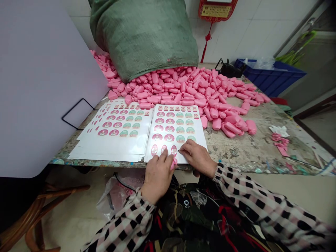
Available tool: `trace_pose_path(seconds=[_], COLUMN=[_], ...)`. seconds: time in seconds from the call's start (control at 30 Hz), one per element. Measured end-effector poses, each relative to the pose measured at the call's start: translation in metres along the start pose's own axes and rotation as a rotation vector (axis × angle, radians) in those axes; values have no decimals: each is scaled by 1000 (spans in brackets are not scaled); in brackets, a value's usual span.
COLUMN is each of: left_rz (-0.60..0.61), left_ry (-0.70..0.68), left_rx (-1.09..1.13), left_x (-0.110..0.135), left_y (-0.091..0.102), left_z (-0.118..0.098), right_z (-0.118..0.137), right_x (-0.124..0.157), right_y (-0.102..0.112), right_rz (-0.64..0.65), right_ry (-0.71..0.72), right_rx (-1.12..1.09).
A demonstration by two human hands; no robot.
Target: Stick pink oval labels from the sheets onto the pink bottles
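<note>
My left hand (158, 175) is closed around a small pink bottle-shaped piece (173, 163), most of it hidden by the hand. Its fingertips rest on the lower part of a sticker sheet (175, 109). From the right, my right hand (197, 157) pinches a thin dark tool (180, 151), too small to name exactly. The tool's tip is at a pink oval sticker (173, 150) in the bottom row. Pink and green round stickers fill the rows above on the same sheet. More sticker sheets (131, 148) lie in a spread stack just left of it.
A large heap of pink bottle-shaped pieces (189, 91) covers the table's back, spilling from a green sack (147, 38). Pink scraps (280, 142) and a white crumpled tissue (278, 131) lie at the right. Behind is a blue crate (275, 76). A pale panel (47, 91) stands at the left.
</note>
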State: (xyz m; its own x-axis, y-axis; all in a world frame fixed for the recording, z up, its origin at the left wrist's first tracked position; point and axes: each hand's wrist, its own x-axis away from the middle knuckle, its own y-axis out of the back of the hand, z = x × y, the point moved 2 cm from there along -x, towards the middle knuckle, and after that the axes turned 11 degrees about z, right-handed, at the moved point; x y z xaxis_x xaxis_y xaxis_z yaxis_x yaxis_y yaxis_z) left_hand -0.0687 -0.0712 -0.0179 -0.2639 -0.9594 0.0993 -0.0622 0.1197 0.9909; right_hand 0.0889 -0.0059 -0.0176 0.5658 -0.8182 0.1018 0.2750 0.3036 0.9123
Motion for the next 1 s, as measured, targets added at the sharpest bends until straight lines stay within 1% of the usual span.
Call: trace_pose_path(seconds=[0.1,0.23,0.4,0.63,0.77,0.9,1.0], left_rz=[69,115,113,105,109,144,139], left_ry=[-33,-20,-6,11,16,16,13], left_rx=[-30,-47,-109,-153,-132,-105,-89], left_x=[5,5,3,3,3,3,3], left_y=[-6,-12,-14,-21,-23,-22,-21], left_z=[-10,-15,-15,-14,-14,-15,-15], right_z=[-1,-1,2,0,-1,-1,-2], right_x=[-1,-3,-2,-4,-7,-8,-9], right_y=[-1,0,-1,2,3,3,4], right_rz=[-26,-6,-11,42,82,82,93], right_ry=[-6,-42,-61,20,34,21,-3], right_rx=[-42,-89,-77,-63,-105,-166,-225])
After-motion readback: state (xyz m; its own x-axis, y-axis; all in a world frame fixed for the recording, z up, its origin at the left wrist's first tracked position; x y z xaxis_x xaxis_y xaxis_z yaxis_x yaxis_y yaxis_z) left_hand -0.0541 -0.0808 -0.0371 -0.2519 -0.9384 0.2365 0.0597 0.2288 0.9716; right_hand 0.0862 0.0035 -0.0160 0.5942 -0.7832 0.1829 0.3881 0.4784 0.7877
